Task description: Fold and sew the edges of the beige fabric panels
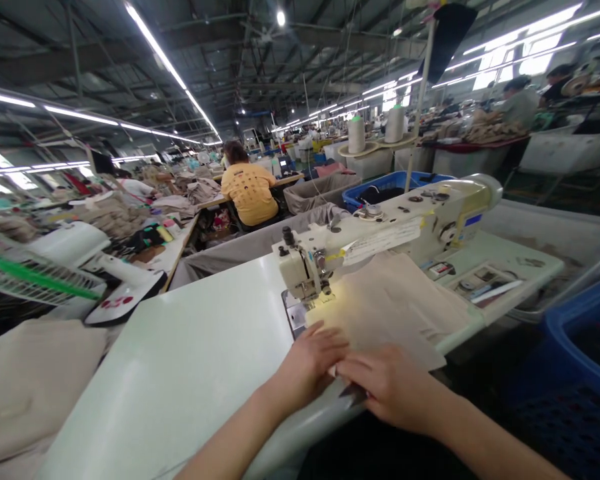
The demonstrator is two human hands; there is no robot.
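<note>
A beige fabric piece (395, 300) lies across the bed of the sewing machine (370, 240), its left edge close to the lit needle area. My left hand (310, 363) is closed on the near left edge of this fabric, just in front of the presser foot. Against it, my right hand (395, 387) pinches the same near edge, its fingertips meeting those of the left. A small dark shape shows under the right fingers; I cannot make out what it is. The fingertips partly hide the fabric edge between them.
The pale table (195, 353) extends left. Folded beige fabric (35, 380) lies beyond its left edge, below a fan (70, 247). A tray of small tools (485, 280) sits at right, near a blue basket (575, 373). Thread cones (356, 135) stand behind; a person in yellow (250, 190) sits ahead.
</note>
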